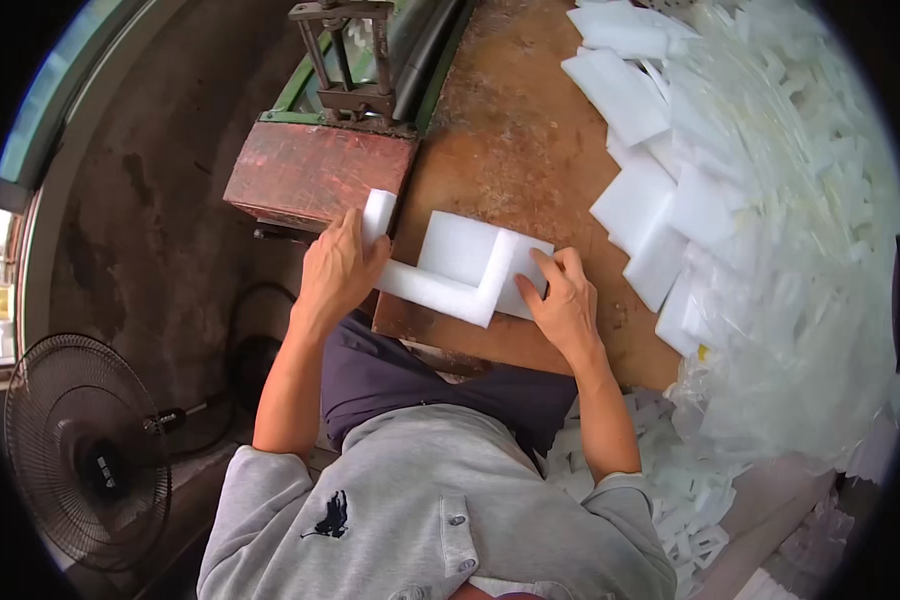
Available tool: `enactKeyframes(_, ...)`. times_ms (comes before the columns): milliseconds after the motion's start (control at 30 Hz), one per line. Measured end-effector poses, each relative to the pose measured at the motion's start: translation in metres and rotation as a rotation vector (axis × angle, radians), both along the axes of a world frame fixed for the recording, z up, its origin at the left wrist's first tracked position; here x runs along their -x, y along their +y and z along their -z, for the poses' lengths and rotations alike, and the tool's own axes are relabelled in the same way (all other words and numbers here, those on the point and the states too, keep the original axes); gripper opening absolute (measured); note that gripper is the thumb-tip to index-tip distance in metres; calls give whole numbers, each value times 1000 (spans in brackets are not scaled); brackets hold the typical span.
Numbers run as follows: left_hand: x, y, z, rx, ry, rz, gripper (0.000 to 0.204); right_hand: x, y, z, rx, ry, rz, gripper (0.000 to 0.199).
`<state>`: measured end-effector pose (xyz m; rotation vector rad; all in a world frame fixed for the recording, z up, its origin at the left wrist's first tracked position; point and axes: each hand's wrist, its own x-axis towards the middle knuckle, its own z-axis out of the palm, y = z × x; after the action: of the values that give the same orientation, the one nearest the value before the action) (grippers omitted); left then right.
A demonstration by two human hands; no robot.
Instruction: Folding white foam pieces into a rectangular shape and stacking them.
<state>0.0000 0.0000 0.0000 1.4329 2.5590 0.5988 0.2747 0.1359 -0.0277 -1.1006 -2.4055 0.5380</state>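
A white foam frame piece (435, 288), shaped like a U, stands at the near edge of the wooden table. My left hand (342, 265) is closed around its left arm, whose end sticks up past the fingers. Beneath and behind the piece lies a flat white foam sheet (460, 245), part of it showing to the right. My right hand (568, 305) rests at that right part, thumb and forefinger apart with their tips touching the foam. Its other fingers are partly hidden.
A red box-shaped machine end (320, 170) with a metal frame (348, 60) adjoins the brown wooden table (510, 110) at the left. White foam sheets (635, 205) and clear plastic (780, 300) heap up on the right. A fan (95, 450) stands lower left; foam scraps (680, 490) lie below.
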Motion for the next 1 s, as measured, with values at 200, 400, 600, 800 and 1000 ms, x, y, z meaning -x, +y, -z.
enactKeyframes(200,99,-29,-26,-403,-263,-150,24,4,27,-25,32,41,-113,33)
enactKeyframes(400,316,-19,-61,-233,173,-348,39,35,65,-37,186,69,-133,29)
enactKeyframes(600,373,105,-16,-209,-198,-136,40,93,111,-31,282,71,-180,29)
enactKeyframes(800,374,167,-2,-49,-121,-90,41,152,157,-36,313,117,-117,33)
enactKeyframes(1000,389,204,54,-230,-53,202,35,230,201,-12,351,148,-160,37)
